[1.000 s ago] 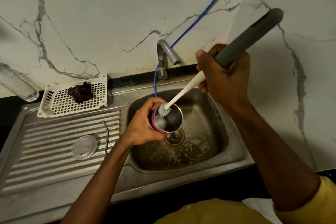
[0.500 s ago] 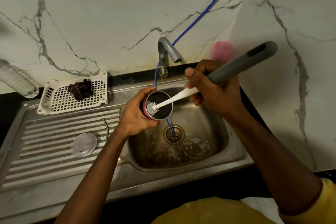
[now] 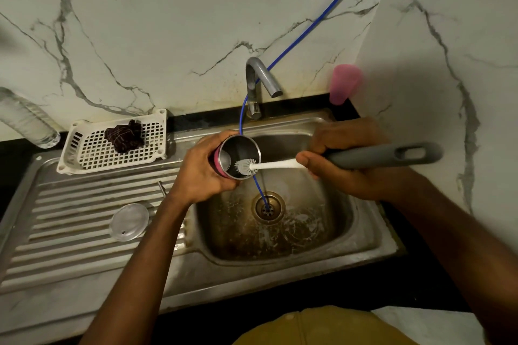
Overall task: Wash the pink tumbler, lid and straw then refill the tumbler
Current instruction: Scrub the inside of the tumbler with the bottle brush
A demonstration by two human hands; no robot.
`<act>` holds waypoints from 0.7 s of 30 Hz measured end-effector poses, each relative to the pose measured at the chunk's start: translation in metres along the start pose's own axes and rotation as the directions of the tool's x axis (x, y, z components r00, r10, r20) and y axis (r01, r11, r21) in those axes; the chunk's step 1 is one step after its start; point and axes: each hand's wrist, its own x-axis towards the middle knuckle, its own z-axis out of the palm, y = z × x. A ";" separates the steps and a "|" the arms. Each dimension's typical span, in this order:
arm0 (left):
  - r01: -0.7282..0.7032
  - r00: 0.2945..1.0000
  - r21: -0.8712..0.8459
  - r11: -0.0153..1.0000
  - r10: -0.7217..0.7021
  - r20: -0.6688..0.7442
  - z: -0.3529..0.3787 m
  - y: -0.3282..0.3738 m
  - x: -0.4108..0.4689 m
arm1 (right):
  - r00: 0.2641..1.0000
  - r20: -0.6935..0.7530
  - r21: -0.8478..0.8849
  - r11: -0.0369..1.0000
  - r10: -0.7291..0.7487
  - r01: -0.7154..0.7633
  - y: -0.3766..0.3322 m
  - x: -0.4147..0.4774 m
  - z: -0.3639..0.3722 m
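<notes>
My left hand (image 3: pixel 203 169) grips the pink tumbler (image 3: pixel 236 152) over the sink basin (image 3: pixel 283 244), tipped so its steel mouth faces right. My right hand (image 3: pixel 347 159) grips the grey handle of a bottle brush (image 3: pixel 375 155). The brush's white bristle head (image 3: pixel 246 166) sits just inside the tumbler's rim. The clear round lid (image 3: pixel 129 222) lies flat on the ribbed drainboard (image 3: pixel 70 218). A thin metal straw (image 3: pixel 161 186) lies on the drainboard beside my left wrist, mostly hidden by my forearm.
The tap (image 3: pixel 259 84) stands behind the basin, and a blue tube (image 3: pixel 314 22) runs from the wall down into the drain (image 3: pixel 267 207). A white basket (image 3: pixel 112 145) holds a dark scrubber (image 3: pixel 124 136). A pink cup (image 3: pixel 343 84) stands at the back right corner.
My right hand dropped lower and swung the brush handle from a steep tilt to nearly level. My left hand turned the tumbler's mouth to the right. The brush head stays in the opening.
</notes>
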 end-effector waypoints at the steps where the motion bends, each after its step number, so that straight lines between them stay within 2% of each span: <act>1: 0.001 1.000 -0.003 1.000 -0.001 -0.003 0.000 0.000 0.002 | 1.000 -0.008 0.005 1.000 -0.025 0.026 0.000 -0.001 0.000; 4: -0.005 1.000 -0.025 1.000 0.005 -0.023 -0.002 0.003 0.006 | 0.992 -0.103 0.004 0.997 -0.078 0.079 0.003 -0.007 0.005; 9: -0.015 1.000 -0.073 0.997 0.014 -0.022 -0.002 0.015 0.012 | 0.950 -0.302 -0.029 0.996 -0.085 0.079 -0.001 -0.018 0.022; 14: -0.033 0.999 -0.126 0.991 0.030 -0.029 0.006 0.025 0.009 | 0.841 -0.534 0.067 0.996 0.083 -0.056 -0.008 -0.017 0.030; 17: -0.054 0.998 -0.155 0.986 0.049 -0.039 0.008 0.030 0.010 | 0.790 -0.593 0.110 0.987 0.158 -0.115 -0.014 -0.013 0.033; 21: -0.071 0.997 -0.178 0.981 0.066 -0.038 0.007 0.036 0.011 | 0.696 -0.672 0.274 0.958 0.252 -0.083 -0.025 -0.001 0.040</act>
